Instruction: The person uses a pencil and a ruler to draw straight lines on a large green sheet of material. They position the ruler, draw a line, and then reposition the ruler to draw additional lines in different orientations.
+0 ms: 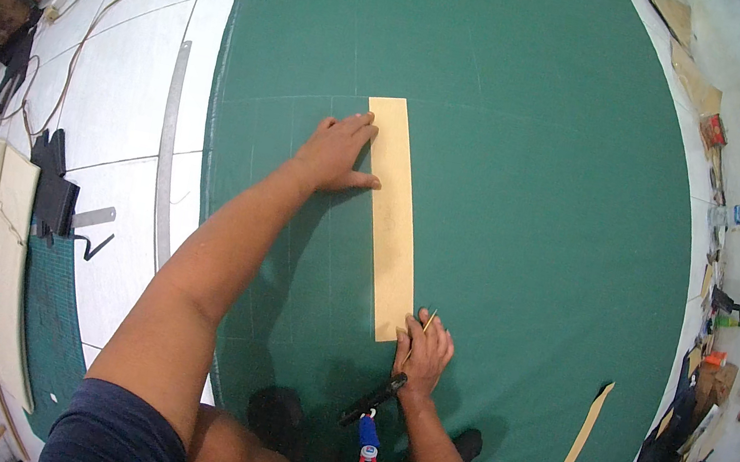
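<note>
A green mat [516, 188] covers most of the floor, with white tiles [127, 119] to its left. On the mat lies a long tan strip [392, 215], running away from the person. The left hand [337, 151] presses flat, fingers spread, on the strip's far left edge. The right hand [424, 351] sits at the strip's near end, fingers closed around a thin tool [425, 325] touching the near right corner. A narrower offcut [577, 446] lies well apart to the right.
</note>
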### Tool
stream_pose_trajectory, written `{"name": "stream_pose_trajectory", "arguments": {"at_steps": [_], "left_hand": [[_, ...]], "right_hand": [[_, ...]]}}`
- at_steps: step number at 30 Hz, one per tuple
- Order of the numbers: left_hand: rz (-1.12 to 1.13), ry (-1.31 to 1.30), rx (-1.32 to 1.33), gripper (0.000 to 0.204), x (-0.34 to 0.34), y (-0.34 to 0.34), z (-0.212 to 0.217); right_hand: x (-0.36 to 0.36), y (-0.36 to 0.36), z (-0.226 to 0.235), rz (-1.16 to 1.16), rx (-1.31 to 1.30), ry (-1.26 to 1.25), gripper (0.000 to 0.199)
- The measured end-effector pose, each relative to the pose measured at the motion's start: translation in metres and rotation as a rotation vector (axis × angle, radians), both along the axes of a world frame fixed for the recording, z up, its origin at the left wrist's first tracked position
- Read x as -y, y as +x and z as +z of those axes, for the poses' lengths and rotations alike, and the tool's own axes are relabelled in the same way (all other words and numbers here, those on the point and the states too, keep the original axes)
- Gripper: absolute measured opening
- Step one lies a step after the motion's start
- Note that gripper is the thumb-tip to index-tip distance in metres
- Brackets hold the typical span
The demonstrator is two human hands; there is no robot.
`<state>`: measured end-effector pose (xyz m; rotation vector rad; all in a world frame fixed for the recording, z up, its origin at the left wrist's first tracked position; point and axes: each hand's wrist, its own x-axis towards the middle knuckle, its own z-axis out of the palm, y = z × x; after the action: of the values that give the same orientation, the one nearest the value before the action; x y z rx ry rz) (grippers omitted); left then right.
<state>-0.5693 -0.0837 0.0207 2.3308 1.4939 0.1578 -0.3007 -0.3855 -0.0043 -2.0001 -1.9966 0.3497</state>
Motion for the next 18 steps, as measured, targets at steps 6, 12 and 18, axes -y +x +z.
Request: {"name": "stream_pose_trajectory", "arguments": {"at_steps": [6,12,18], "left_hand": [[0.004,-0.033,-0.024,0.1,-0.001,0.004,0.011],[0.01,-0.019,-0.041,0.101,0.0,0.0,0.006],[0.015,-0.011,-0.012,0.101,-0.006,0.003,-0.005]], "right_hand": [[0.0,0.002,0.001,0.005,-0.01,-0.025,0.033],[0.0,-0.001,0.003,0.006,-0.036,-0.041,0.034],[-0.002,-0.003,0.008,-0.01,-0.039,-0.06,0.034]]}}
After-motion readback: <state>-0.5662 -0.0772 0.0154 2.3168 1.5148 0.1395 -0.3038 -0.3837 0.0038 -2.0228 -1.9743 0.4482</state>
